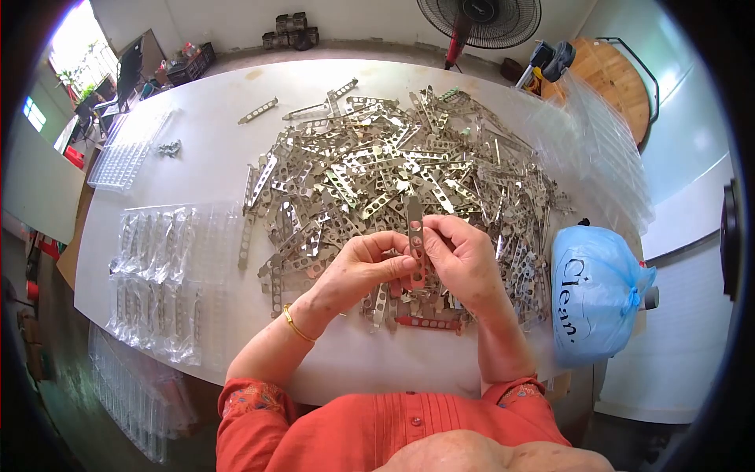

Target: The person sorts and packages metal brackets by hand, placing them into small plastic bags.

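Both of my hands hold one metal bracket upright over the near part of a large heap of similar brackets. My left hand pinches its lower part between thumb and fingers, with a gold bangle on that wrist. On the bracket's right side, my right hand grips it with thumb and forefinger. The bracket has a row of round holes and a wider top end. Just below the hands, a reddish bracket lies flat at the heap's near edge.
A clear tray with wrapped brackets lies at the left, an empty-looking tray behind it. A blue bag marked "Clean." stands at the right. Clear plastic trays lie at the back right, before a fan.
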The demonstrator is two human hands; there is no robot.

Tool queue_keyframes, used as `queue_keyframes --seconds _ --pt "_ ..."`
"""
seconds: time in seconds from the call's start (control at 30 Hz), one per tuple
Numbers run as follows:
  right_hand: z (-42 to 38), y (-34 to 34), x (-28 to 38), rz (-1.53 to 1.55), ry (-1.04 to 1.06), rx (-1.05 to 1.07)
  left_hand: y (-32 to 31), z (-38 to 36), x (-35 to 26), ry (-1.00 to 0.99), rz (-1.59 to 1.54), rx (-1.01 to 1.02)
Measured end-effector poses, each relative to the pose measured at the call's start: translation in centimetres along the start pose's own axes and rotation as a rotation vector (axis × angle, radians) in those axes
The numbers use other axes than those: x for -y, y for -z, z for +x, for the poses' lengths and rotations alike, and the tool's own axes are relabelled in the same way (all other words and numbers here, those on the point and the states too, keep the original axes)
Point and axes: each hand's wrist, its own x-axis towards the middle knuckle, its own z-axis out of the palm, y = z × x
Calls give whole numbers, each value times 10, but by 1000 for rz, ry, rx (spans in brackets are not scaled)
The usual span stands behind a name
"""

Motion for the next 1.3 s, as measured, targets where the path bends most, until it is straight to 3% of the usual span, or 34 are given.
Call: queue_keyframes --seconds 0.3,0.47,0.97,1.3 --pt "0 -2 4 -87 45 3 3 2 5 -88 20 -26" --pt "0 -3 9 107 -98 -8 2 2 3 -110 45 -55" --pt "1 -4 -2 360 -75 107 1 2 5 -140 163 -112" --pt "-2 -4 5 358 -82 142 2 5 6 -181 11 -195"
